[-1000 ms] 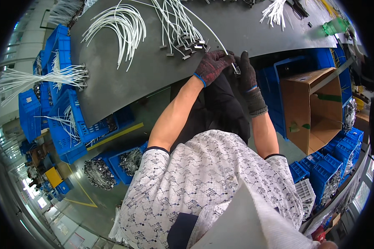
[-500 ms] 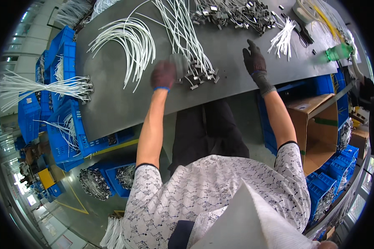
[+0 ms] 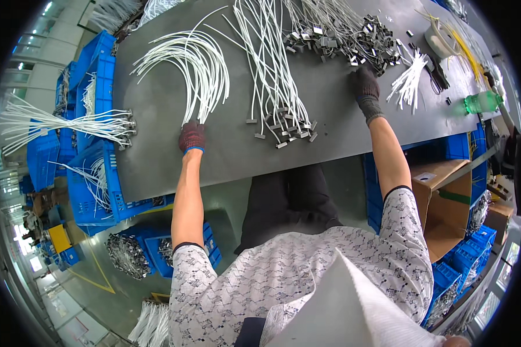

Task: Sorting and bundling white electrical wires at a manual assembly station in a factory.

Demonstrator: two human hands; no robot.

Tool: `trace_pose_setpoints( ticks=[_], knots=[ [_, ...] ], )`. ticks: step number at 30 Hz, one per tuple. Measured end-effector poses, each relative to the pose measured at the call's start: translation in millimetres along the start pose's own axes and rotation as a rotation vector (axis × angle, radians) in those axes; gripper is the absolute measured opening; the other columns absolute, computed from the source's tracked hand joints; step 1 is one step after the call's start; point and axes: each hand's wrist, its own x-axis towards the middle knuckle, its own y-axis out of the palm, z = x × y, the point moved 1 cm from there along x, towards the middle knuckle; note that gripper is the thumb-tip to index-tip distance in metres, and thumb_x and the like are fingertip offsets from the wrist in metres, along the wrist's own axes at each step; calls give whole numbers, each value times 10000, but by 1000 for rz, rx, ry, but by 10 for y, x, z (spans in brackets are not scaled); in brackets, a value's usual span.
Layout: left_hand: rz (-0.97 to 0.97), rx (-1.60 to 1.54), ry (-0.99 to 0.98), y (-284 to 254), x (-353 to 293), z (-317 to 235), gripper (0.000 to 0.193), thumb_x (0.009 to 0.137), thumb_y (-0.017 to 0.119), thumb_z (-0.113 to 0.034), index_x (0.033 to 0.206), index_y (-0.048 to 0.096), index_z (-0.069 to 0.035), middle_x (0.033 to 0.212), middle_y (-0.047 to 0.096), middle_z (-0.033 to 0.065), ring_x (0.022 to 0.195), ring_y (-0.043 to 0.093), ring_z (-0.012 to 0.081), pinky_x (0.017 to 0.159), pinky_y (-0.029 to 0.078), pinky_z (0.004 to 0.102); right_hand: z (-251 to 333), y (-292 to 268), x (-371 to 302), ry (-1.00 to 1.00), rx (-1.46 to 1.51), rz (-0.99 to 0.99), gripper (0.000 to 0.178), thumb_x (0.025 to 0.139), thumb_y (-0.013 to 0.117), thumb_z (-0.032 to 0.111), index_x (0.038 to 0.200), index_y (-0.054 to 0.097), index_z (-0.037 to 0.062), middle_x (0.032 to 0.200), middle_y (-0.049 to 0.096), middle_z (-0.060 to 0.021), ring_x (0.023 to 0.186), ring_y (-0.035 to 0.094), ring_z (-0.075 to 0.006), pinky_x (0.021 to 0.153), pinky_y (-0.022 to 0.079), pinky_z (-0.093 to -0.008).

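Observation:
My left hand (image 3: 192,137), in a dark red knit glove, is closed on the lower ends of a curved bunch of white cables (image 3: 208,72) lying on the grey table. My right hand (image 3: 364,88), in a dark grey glove, touches the near edge of a heap of metal-ended cables (image 3: 341,40). Its fingers look drawn together, and what lies between them is hidden. Between my hands spreads another bunch of white cables (image 3: 274,63), with small grey metal connectors (image 3: 286,126) at its near end.
Short white strips (image 3: 409,78), a tape roll (image 3: 440,39) and a green bottle (image 3: 483,103) lie at the right. A tied cable bundle (image 3: 69,124) overhangs the left edge above blue crates (image 3: 92,191). An open cardboard box (image 3: 446,211) stands below the table's right side.
My left hand has moved left from beside the middle bunch and closed on the curved cables' ends. My right hand, open before, has reached forward to the heap.

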Motion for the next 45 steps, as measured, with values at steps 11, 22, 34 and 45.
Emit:
trace_pose_setpoints(
  ticks=[11, 22, 34, 45],
  knots=[
    [161, 86, -6, 75, -161, 211, 370, 934, 558, -388, 1123, 665, -88, 1124, 671, 210, 1040, 653, 422, 844, 550, 523, -12, -729, -1656, 405, 1399, 243, 188, 897, 646, 191, 1009, 656, 40, 902, 657, -156, 757, 617, -258, 695, 508, -407],
    [622, -1484, -111, 143, -944, 65, 342, 877, 742, -197, 1156, 651, -22, 965, 681, 41, 835, 673, 146, 744, 585, 341, -2290, -782, -5358, -216, -141, 1337, 172, 759, 683, 73, 927, 716, 60, 957, 704, -202, 925, 668, -414, 830, 554, -449],
    [807, -1761, 139, 69, -1988, -2470, 213, 922, 682, -120, 1118, 653, -43, 919, 689, 59, 721, 693, 185, 662, 620, 367, -959, -1021, -4989, 54, 275, 554, 229, 918, 481, 94, 1017, 684, 56, 985, 680, -253, 975, 648, -439, 808, 522, -486],
    [330, -1939, 143, -147, -1494, -2966, 146, 983, 581, -163, 1005, 573, -19, 861, 701, 144, 643, 712, 270, 616, 635, 411, -881, -1274, -4709, -144, -18, 698, 215, 885, 536, 86, 1023, 701, 86, 947, 688, -214, 906, 671, -406, 773, 542, -479]
  ],
)
